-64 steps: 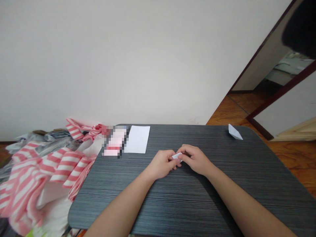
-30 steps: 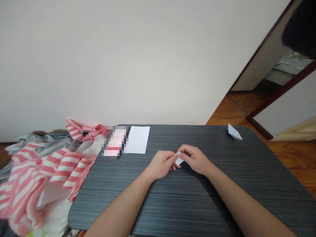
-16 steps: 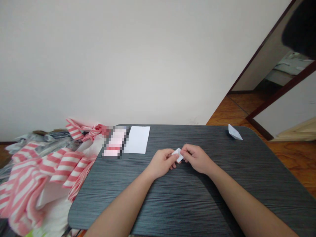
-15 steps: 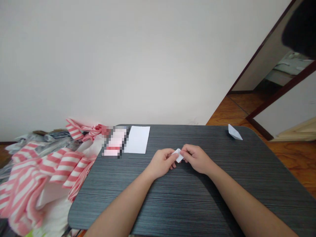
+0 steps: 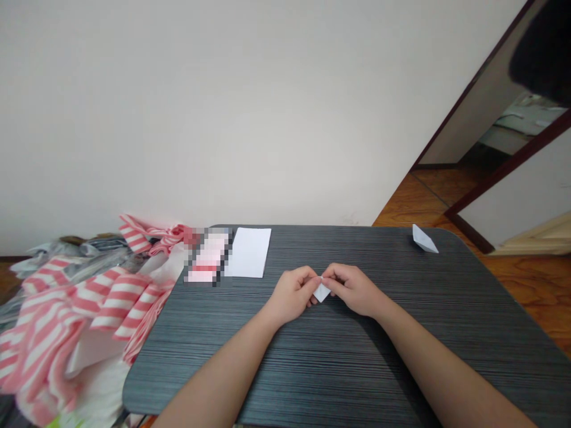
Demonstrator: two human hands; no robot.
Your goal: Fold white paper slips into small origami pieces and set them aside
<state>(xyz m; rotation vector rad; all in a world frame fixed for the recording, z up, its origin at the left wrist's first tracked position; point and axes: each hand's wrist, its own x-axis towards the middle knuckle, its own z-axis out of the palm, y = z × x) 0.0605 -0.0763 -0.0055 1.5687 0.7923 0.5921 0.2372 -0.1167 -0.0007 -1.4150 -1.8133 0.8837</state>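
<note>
A small folded piece of white paper (image 5: pixel 322 292) is pinched between my two hands, above the middle of the dark table. My left hand (image 5: pixel 292 295) grips its left side, thumb on top. From the right, my right hand (image 5: pixel 354 288) pinches its upper corner, with thumb and forefinger close to the left thumb. The lower part of the paper shows as a diamond point, while its top edge is covered by the fingers.
White paper sheets (image 5: pixel 248 252) lie at the table's back left, beside a blurred pink-and-white item (image 5: pixel 207 257). A folded white paper shape (image 5: pixel 424 238) stands at the back right of the dark table (image 5: pixel 294 368). Striped cloth (image 5: pixel 118 297) is heaped left of the table.
My right hand has shifted slightly left, bringing both thumbs together over the paper. The paper sits a little lower, and its top is now more covered.
</note>
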